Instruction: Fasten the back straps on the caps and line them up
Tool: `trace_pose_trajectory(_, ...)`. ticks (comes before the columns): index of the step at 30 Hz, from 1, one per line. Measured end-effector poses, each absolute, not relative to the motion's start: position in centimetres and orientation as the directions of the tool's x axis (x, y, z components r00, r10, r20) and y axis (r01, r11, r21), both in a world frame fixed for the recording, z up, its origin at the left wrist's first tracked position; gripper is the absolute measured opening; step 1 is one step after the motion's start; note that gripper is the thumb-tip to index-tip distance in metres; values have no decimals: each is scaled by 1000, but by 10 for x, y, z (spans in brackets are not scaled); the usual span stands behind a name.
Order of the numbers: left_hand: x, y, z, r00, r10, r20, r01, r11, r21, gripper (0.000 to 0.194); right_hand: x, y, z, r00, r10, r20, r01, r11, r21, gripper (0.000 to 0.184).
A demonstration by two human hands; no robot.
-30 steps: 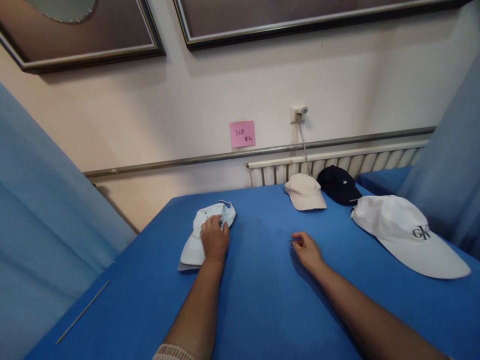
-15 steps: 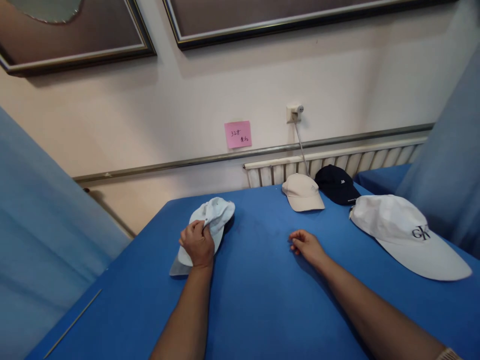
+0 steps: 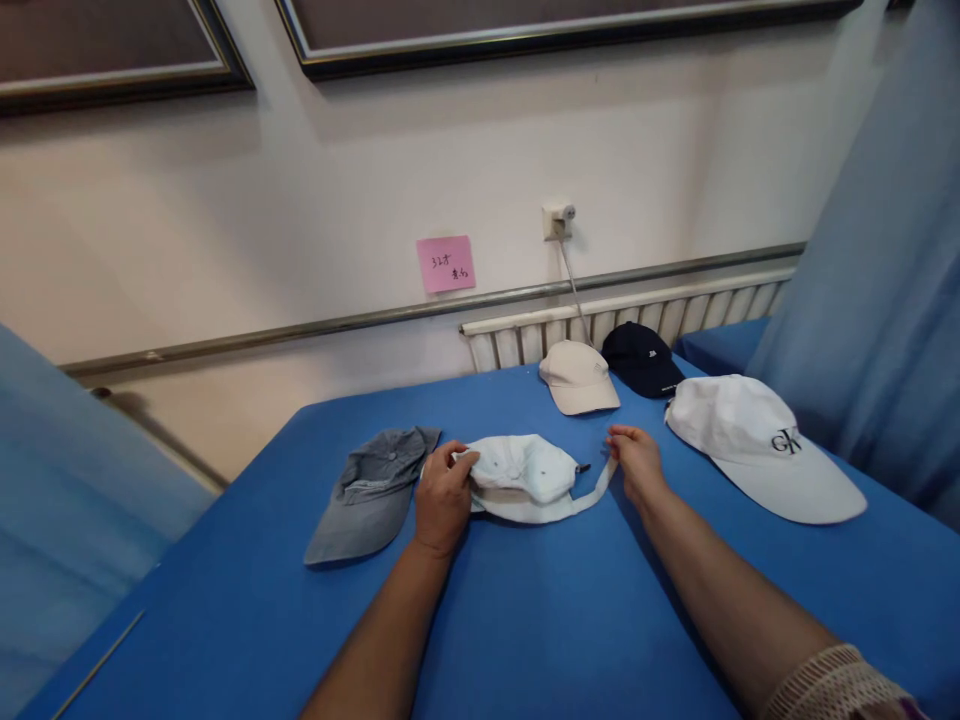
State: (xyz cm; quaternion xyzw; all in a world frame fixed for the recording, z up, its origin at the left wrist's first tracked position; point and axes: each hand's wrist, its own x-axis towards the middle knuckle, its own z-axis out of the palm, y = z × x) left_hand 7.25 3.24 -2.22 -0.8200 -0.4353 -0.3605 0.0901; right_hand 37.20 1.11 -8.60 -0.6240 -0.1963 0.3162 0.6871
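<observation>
A pale, light-blue baseball cap (image 3: 525, 467) lies on the blue table between my hands, its loose back strap stretched to the right. My left hand (image 3: 444, 490) is closed on the cap's left end, thumb on top. The tip of the strap is pinched in the fingers of my right hand (image 3: 636, 462). Just left of my left hand rests a grey cap (image 3: 371, 492), its brim toward the near left. To the right of my right hand sits a large white cap (image 3: 750, 440) with dark letters on its front.
A beige cap (image 3: 579, 378) and a navy cap (image 3: 642, 360) stand at the table's far edge, before a radiator (image 3: 517, 343). A thin stick (image 3: 97, 668) lies near the left edge. Blue curtains (image 3: 862, 290) hang at both sides.
The pale cap has been moved right, off the grey cap, which now shows fully. My right hand has taken hold of its strap. The view has shifted slightly right.
</observation>
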Motion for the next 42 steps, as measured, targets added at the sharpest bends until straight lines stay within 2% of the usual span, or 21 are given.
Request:
trace_pose_trajectory(4, 72, 37, -26, 308, 729, 611, 751, -581, 315, 29, 363, 16, -91, 620, 783, -43, -75, 5, -997, 25)
trace_pose_trajectory(10, 82, 46, -34, 203, 742, 638, 634, -596, 492, 28, 348, 16, -97, 464, 884, 63, 153, -10, -988, 17)
trace_pose_trajectory(14, 93, 60, -42, 132, 766, 629, 564, -580, 588, 39, 344, 9, -92, 379, 922, 84, 257, -17, -966, 11)
trace_pose_trajectory(17, 94, 64, -50, 26, 856, 517, 529, -450, 719, 57, 344, 4, -85, 359, 929, 95, 356, -42, -934, 18)
trace_pose_trajectory(19, 93, 60, -53, -81, 901, 426, 534, -322, 782, 53, 344, 2, -82, 365, 925, 106, 423, -63, -904, 25)
trace_pose_trajectory(20, 92, 55, -54, -103, 915, 391, 551, -275, 788, 47, 345, 2, -82, 370, 922, 113, 444, -69, -894, 27)
trace_pose_trajectory(22, 93, 42, -55, -39, 938, 345, 612, -251, 750, 35, 343, 3, -83, 365, 923, 121, 453, -63, -889, 30)
trace_pose_trajectory(26, 109, 14, -57, 217, 922, 321, 747, -369, 554, 35, 337, 6, -88, 284, 951, 124, 479, -28, -877, 16)
trace_pose_trajectory(29, 122, 11, -58, 267, 904, 334, 812, -398, 427, 26, 332, 7, -90, 283, 950, 130, 499, -30, -866, 5)
trace_pose_trajectory(32, 122, 23, -57, 300, 900, 315, 842, -405, 356, 17, 332, 6, -87, 312, 941, 128, 481, -40, -876, 5)
trace_pose_trajectory(34, 115, 35, -55, 273, 902, 335, 848, -390, 359, 13, 335, 6, -83, 365, 920, 140, 454, -45, -890, 7)
trace_pose_trajectory(37, 101, 50, -52, 111, 897, 428, 829, -322, 458, 8, 340, 4, -78, 437, 884, 167, 432, -44, -901, 9)
trace_pose_trajectory(42, 91, 51, -45, -37, 874, 485, 800, -265, 538, 21, 340, 1, -81, 348, 931, 107, 491, -84, -867, 8)
